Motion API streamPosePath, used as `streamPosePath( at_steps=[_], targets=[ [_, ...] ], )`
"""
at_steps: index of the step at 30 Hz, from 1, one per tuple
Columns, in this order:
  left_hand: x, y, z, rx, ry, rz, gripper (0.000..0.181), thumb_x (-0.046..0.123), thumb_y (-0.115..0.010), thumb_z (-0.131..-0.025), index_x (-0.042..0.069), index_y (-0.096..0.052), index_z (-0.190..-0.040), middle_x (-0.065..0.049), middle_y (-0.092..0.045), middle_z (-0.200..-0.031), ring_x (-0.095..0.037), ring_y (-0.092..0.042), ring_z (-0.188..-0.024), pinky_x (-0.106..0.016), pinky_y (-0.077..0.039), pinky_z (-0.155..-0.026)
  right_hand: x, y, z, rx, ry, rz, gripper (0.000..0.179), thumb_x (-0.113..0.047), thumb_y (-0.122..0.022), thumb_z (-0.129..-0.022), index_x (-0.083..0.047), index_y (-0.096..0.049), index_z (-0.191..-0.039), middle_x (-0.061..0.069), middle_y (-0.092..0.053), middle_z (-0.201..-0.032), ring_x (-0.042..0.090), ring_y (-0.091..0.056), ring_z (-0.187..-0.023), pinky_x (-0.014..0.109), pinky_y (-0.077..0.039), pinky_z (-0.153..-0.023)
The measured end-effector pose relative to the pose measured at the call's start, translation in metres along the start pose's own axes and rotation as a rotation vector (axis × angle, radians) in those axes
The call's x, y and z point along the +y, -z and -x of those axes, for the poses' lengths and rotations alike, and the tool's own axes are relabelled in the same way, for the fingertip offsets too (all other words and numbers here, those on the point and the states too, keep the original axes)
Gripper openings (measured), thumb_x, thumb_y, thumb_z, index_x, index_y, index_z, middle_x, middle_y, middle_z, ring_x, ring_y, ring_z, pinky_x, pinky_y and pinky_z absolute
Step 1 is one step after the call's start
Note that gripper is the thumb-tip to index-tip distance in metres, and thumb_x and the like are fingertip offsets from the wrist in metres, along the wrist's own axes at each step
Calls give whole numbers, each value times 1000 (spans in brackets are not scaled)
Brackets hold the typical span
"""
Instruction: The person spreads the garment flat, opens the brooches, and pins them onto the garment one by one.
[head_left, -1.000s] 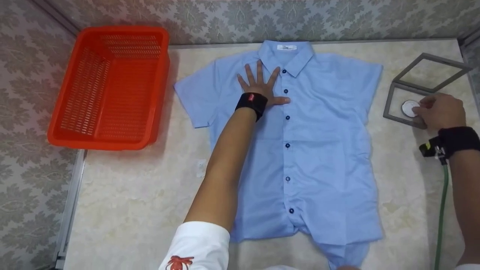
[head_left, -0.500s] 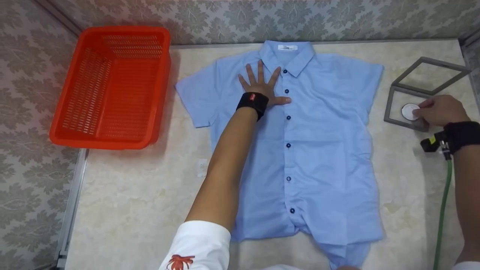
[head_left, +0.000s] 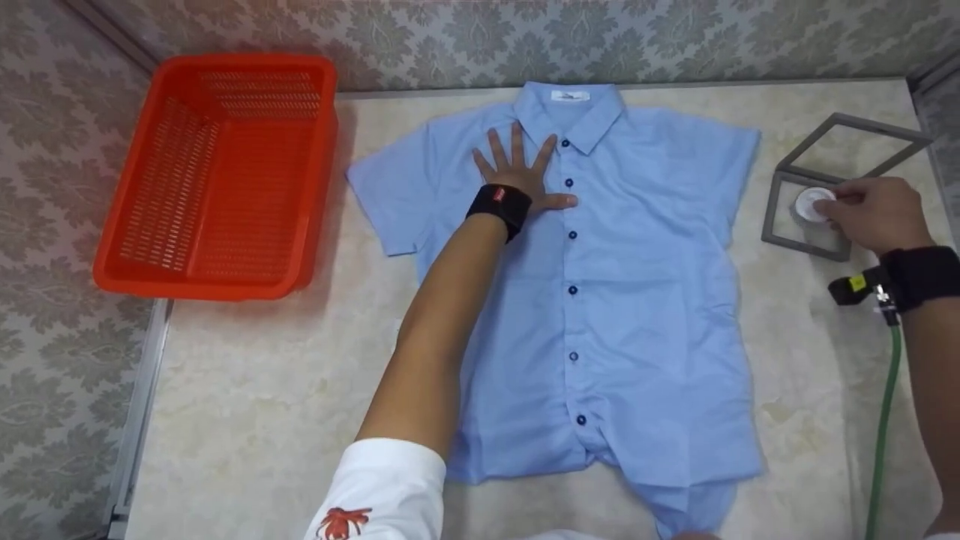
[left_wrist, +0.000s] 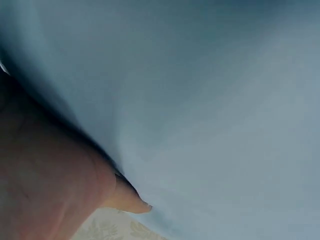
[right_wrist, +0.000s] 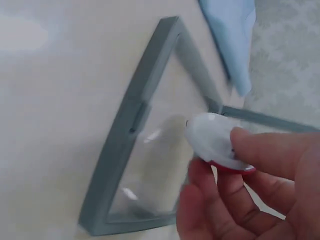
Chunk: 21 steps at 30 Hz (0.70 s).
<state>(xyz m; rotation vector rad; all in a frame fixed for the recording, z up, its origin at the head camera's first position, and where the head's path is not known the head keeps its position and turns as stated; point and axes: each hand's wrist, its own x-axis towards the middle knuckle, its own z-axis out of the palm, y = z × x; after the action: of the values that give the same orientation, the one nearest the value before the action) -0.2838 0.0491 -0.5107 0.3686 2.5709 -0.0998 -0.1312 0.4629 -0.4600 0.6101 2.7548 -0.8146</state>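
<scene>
A light blue short-sleeved shirt (head_left: 637, 315) with dark buttons lies front up, collar at the far side. My left hand (head_left: 517, 176) rests on its left chest beside the button placket, fingers spread and straight. In the left wrist view, only part of that hand (left_wrist: 55, 175) shows against blurred cloth. At the right, my right hand (head_left: 881, 214) pinches a round white badge-like disc (head_left: 814, 205) between thumb and fingers. The right wrist view shows the disc (right_wrist: 212, 140) tilted, with a red edge, held above the clear sheet of an opened grey hinged frame (head_left: 806, 246).
An orange-red plastic basket (head_left: 307, 225) with slotted sides stands at the table's far left. A patterned wall (head_left: 480, 37) runs behind the pale table (head_left: 262, 420). From my right wrist, a green cable (head_left: 885, 420) hangs down towards the front.
My right hand has raised the disc off the frame's clear sheet, moving it slightly away from me. The frame stays opened, and my left hand has kept its place on the shirt.
</scene>
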Motion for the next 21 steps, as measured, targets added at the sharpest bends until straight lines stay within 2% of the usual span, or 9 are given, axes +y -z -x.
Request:
streamPosePath(
  at_steps=[2,5,8,11,13,15,17,21],
  targets=[
    [-1,0,1,10,-9,-22,113,97,-33,-72,43,27,-151,-20,33,-159,-51,27,-143,-70,6,-113,-11,-3,2,4,41,-39,56,-28,-58,-102,14,-50,-138,38,-55,-126,-10,-52,-61,15,-47,-56],
    [1,3,2,55,-40,-54,118,95,-37,-74,34,20,-157,-24,23,-162,-49,21,-146,-66,3,-116,-29,-5,5,1,137,-69,52,-26,-59,-102,14,-53,-135,39,-57,-125,-16,-52,-60,11,-47,-56],
    [5,3,3,153,-54,-41,122,93,-39,-76,22,11,-161,-26,12,-164,-43,17,-149,-62,4,-118,-47,-9,6,30,268,-52,45,-24,-63,-100,13,-61,-126,38,-62,-117,-19,-49,-61,9,-42,-57],
    [13,5,5,374,-49,-28,118,89,-43,-79,13,-8,-163,-25,-11,-164,-40,-1,-152,-58,-5,-120,-65,-16,4,86,361,-32,40,-22,-66,-97,12,-67,-118,36,-66,-110,-19,-44,-65,10,-37,-61],
    [22,7,8,546,-53,-43,105,81,-47,-85,11,-25,-159,-22,-29,-157,-37,-18,-149,-54,-15,-118,-76,-22,0,135,402,-14,36,-21,-67,-95,10,-71,-113,34,-68,-105,-14,-44,-68,13,-35,-64],
    [33,11,12,660,-71,-88,88,73,-52,-90,10,-40,-151,-16,-42,-145,-32,-32,-139,-48,-25,-113,-86,-28,-4,156,416,-14,33,-20,-67,-95,8,-72,-111,32,-69,-103,-9,-45,-70,16,-35,-65],
    [45,14,16,683,-119,-128,71,62,-54,-96,10,-48,-144,-11,-47,-137,-28,-38,-130,-43,-31,-106,-95,-34,-9,173,427,-21,31,-19,-67,-94,8,-73,-110,31,-70,-101,-5,-47,-69,19,-36,-66],
    [68,16,17,594,-247,-151,51,46,-52,-103,11,-56,-139,-7,-53,-132,-23,-44,-124,-39,-36,-102,-113,-45,-17,196,453,-36,28,-16,-66,-94,7,-75,-106,30,-71,-95,1,-48,-65,27,-38,-71]
  ],
)
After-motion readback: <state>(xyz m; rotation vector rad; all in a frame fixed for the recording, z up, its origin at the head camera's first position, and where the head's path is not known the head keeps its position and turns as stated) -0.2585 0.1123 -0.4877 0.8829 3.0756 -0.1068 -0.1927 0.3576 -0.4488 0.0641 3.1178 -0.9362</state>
